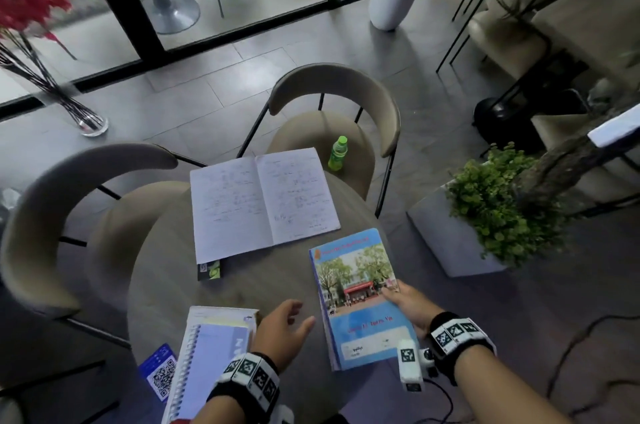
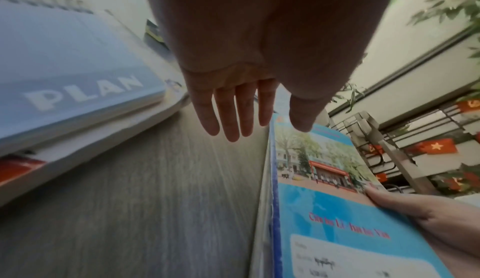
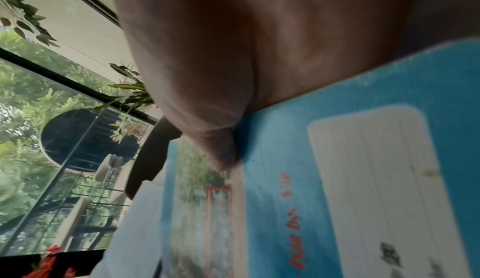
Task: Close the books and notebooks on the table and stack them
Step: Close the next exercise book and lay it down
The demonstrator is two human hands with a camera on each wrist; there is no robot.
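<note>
The blue notebook point(image 1: 360, 299) lies closed at the near right of the round worktop point(image 1: 242, 288), its near end past the rim. The right hand point(image 1: 410, 305) holds its right edge, thumb on the cover and fingers underneath, so that grip is closed on the notebook. The left hand point(image 1: 282, 328) hovers just left of it, grip wide and holding nothing, fingers point(image 2: 228, 122) straight and spread above the wood.

At the near left a spiral planner point(image 1: 207, 357) lies closed on top of a thicker white book point(image 1: 225, 312), so a stack looks already started there. The blue notebook seems to be the next to go on it. Far of centre a lined notebook point(image 1: 263, 201) lies wide open, pages up; it is not yet closed or stacked, and a small dark booklet point(image 1: 209, 270) pokes out from under its near left corner.

A blue QR card point(image 1: 160, 373) lies at the near left edge. The worktop is pale grey wood grain. Two beige curved chairs stand on its left and far sides, a green bottle point(image 1: 338, 154) on the far seat. Beyond are grey floor tiles, glass doors, potted plants and pink flowers
</note>
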